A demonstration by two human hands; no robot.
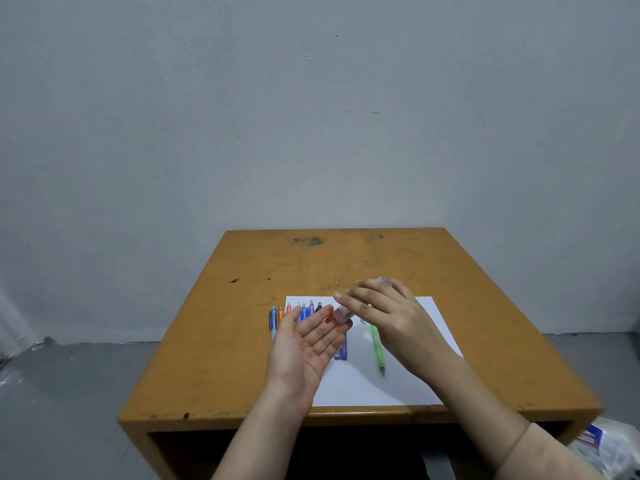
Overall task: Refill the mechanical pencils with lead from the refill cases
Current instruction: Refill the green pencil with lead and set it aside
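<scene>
two hands (304, 344) (393, 317), pencil (341, 315) (near paper's (367, 389) left edge)

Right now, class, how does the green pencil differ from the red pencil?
The green pencil lies flat on the white paper; the red pencil is lifted, held by the right hand over the open left hand. The green pencil shows almost its whole length, tip toward the person; the red pencil is mostly hidden by fingers. One body is green, the other red and clear. Both are mechanical pencils.
</scene>
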